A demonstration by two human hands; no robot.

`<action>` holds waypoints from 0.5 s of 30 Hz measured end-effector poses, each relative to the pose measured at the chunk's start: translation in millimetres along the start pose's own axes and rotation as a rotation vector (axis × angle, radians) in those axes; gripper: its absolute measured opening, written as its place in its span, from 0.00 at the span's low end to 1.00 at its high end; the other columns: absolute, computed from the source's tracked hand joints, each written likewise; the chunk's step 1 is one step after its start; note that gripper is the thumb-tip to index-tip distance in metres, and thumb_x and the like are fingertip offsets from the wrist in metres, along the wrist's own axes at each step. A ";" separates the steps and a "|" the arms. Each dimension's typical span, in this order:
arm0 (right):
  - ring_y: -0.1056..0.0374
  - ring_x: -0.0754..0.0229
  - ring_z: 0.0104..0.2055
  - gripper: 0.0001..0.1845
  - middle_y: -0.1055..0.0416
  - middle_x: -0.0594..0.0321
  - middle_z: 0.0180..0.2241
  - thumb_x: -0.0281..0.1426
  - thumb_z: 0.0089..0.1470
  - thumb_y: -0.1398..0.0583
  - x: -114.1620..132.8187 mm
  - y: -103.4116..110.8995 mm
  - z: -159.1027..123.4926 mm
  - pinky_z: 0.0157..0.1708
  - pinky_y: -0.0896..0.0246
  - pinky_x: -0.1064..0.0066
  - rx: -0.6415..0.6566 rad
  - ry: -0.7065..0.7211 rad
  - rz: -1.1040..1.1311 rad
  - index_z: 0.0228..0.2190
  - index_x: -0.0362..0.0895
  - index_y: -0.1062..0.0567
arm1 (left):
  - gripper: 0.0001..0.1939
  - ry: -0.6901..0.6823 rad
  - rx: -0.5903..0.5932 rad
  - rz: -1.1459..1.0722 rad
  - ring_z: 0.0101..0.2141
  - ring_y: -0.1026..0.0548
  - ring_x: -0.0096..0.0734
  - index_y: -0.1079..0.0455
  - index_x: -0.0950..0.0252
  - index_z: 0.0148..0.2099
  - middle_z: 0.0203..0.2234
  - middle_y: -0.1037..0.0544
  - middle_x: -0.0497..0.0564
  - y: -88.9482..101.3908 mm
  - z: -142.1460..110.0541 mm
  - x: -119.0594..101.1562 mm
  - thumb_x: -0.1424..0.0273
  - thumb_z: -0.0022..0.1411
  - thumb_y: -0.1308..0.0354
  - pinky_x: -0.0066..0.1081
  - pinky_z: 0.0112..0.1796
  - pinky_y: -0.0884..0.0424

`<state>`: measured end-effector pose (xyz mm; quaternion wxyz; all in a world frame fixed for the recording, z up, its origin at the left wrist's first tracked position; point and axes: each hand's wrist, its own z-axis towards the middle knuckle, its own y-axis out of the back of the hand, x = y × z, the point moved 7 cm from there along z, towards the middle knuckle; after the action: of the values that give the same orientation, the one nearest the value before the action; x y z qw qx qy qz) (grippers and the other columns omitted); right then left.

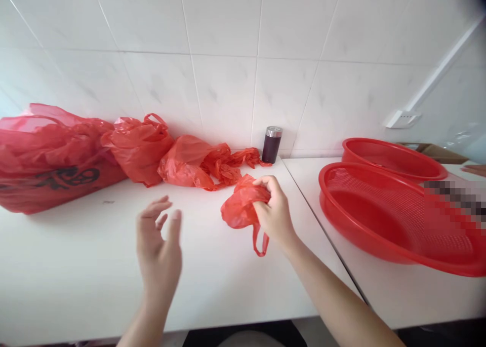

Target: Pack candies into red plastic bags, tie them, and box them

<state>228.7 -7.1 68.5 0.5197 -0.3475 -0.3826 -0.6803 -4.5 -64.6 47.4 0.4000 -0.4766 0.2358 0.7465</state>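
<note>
My right hand [274, 207] is closed on a crumpled red plastic bag [240, 205], held over the white table [205, 276]. One loop handle of the bag hangs down below my fingers. To the left, my left hand [157, 235] is raised above the table with its fingers apart and slightly curled; it holds nothing. Behind my hands, a row of bunched red plastic bags [186, 159] lies along the wall. Whether the held bag contains anything I cannot tell.
A large red bag [64, 169] with black print stands at the far left. By the wall is a dark tumbler [272, 145] with a silver lid. Two red plastic baskets [364, 230] occupy the right table, across a seam. A person's hand [474, 169] shows at the right edge.
</note>
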 end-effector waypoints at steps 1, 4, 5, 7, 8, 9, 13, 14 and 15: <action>0.33 0.61 0.37 0.16 0.30 0.66 0.36 0.22 0.45 0.46 7.3 -10.0 -1.9 0.37 0.38 0.69 0.039 0.025 -0.001 0.37 0.49 0.34 | 0.14 -0.142 0.076 0.079 0.59 0.38 0.44 0.30 0.53 0.46 0.54 0.33 0.49 -11.7 -7.0 -22.4 0.65 0.56 0.37 0.43 0.60 0.47; 0.34 0.62 0.34 0.15 0.30 0.67 0.36 0.23 0.49 0.46 19.9 -33.6 -11.5 0.33 0.38 0.70 0.150 0.036 0.047 0.40 0.50 0.35 | 0.13 -0.297 0.237 0.267 0.58 0.40 0.54 0.26 0.55 0.40 0.57 0.36 0.52 -39.9 -17.7 -43.5 0.72 0.50 0.33 0.47 0.58 0.46; 0.34 0.62 0.32 0.14 0.31 0.67 0.35 0.25 0.51 0.46 19.9 -38.1 -15.3 0.31 0.38 0.71 0.192 0.018 0.058 0.40 0.50 0.36 | 0.13 -0.291 0.246 0.327 0.56 0.37 0.56 0.25 0.56 0.39 0.56 0.35 0.53 -41.4 -14.3 -37.8 0.74 0.50 0.35 0.47 0.56 0.42; 0.36 0.63 0.29 0.12 0.32 0.68 0.32 0.28 0.53 0.45 14.4 -42.1 -22.2 0.29 0.40 0.72 0.298 -0.019 0.039 0.41 0.50 0.35 | 0.13 -0.228 0.259 0.452 0.47 0.29 0.52 0.26 0.56 0.40 0.49 0.27 0.53 -33.9 0.3 -15.2 0.76 0.51 0.40 0.44 0.48 0.35; 0.36 0.64 0.29 0.11 0.33 0.68 0.32 0.29 0.54 0.44 9.5 -41.1 -24.3 0.29 0.40 0.72 0.349 -0.031 0.015 0.41 0.50 0.34 | 0.14 -0.177 0.275 0.503 0.41 0.27 0.48 0.27 0.56 0.40 0.43 0.24 0.52 -25.9 9.9 -1.7 0.76 0.51 0.42 0.41 0.43 0.32; 0.37 0.64 0.28 0.09 0.33 0.68 0.31 0.29 0.54 0.44 3.1 -37.7 -24.7 0.28 0.41 0.72 0.384 -0.044 -0.014 0.40 0.49 0.32 | 0.14 -0.120 0.293 0.534 0.35 0.26 0.44 0.27 0.56 0.40 0.38 0.22 0.51 -15.7 19.6 11.2 0.76 0.51 0.44 0.38 0.38 0.31; 0.39 0.66 0.26 0.07 0.33 0.68 0.30 0.27 0.53 0.47 -27.7 -1.2 -7.7 0.27 0.42 0.73 0.263 -0.123 -0.059 0.34 0.47 0.31 | 0.10 0.082 0.313 0.540 0.31 0.25 0.41 0.26 0.58 0.34 0.30 0.21 0.49 34.9 49.0 42.1 0.71 0.48 0.44 0.32 0.30 0.31; 0.38 0.65 0.26 0.08 0.33 0.67 0.31 0.26 0.52 0.47 -34.1 8.1 -2.0 0.28 0.42 0.72 0.227 -0.139 -0.068 0.33 0.47 0.31 | 0.09 0.152 0.331 0.523 0.31 0.24 0.42 0.25 0.58 0.34 0.28 0.21 0.49 45.7 51.6 47.8 0.69 0.48 0.42 0.32 0.30 0.29; 0.37 0.65 0.28 0.08 0.32 0.66 0.33 0.26 0.51 0.47 -39.0 15.7 3.1 0.29 0.41 0.72 0.206 -0.146 -0.084 0.33 0.47 0.30 | 0.10 0.229 0.360 0.479 0.31 0.24 0.42 0.25 0.59 0.35 0.28 0.21 0.49 54.4 51.6 52.8 0.66 0.47 0.39 0.33 0.31 0.27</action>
<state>252.7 10.2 38.6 0.4945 -0.3243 -0.5014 -0.6316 -88.1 -38.0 20.7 0.2619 -0.4102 0.5131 0.7070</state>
